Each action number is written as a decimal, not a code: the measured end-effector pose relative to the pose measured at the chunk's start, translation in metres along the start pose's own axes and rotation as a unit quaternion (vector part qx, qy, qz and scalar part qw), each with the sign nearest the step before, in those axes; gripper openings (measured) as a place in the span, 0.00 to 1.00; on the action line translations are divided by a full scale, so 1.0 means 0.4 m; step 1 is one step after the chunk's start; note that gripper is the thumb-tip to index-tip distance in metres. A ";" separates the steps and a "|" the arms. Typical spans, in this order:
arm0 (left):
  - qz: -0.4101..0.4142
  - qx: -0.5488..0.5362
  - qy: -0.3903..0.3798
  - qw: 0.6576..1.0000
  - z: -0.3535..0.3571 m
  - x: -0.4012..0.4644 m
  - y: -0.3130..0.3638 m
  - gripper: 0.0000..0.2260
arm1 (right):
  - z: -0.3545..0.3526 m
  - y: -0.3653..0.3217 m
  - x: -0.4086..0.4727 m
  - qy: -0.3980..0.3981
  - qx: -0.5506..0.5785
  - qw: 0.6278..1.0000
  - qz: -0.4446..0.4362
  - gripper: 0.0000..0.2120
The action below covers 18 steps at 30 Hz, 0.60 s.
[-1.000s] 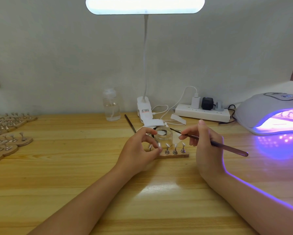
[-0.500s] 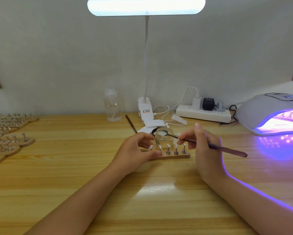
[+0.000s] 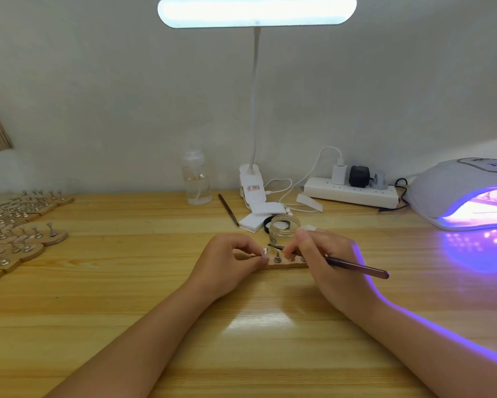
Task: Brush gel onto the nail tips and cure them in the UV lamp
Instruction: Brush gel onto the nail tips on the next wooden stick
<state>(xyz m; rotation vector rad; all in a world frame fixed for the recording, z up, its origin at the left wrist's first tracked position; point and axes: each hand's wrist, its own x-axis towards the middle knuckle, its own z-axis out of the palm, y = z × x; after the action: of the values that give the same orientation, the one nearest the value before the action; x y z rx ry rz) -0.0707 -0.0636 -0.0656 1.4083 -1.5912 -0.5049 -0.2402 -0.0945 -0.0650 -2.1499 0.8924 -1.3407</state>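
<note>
Two hands: left hand (image 3: pixel 230 261) pinches nail tip (image 3: pixel 265 253) steady; right hand (image 3: pixel 324 254) grips brush (image 3: pixel 353 265), bristles poised beside it, gel jar (image 3: pixel 284 226) just beyond.

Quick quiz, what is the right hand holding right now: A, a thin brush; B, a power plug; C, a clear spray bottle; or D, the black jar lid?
A: the right hand grips a thin brush, its tip pointing at the nail tip that the left hand holds.
</note>
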 end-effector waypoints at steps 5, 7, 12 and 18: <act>0.017 0.007 0.008 1.000 0.001 -0.002 -0.001 0.10 | 0.004 0.001 -0.005 -0.011 0.012 1.000 -0.006 0.19; 0.020 0.011 0.009 1.000 0.001 -0.002 -0.001 0.10 | 0.003 -0.002 -0.008 0.001 0.063 0.998 0.005 0.22; 0.024 0.014 0.011 1.000 0.001 -0.002 -0.001 0.10 | 0.003 -0.002 -0.003 0.009 0.048 0.999 0.004 0.20; 0.024 0.026 0.014 0.999 -0.001 -0.003 -0.004 0.09 | 0.004 -0.008 -0.011 0.011 0.110 0.994 0.020 0.22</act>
<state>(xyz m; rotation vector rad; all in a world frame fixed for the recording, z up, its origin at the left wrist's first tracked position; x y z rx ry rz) -0.0696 -0.0627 -0.0671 1.4063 -1.6231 -0.4168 -0.2391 -0.0891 -0.0661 -1.9433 0.7538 -1.3769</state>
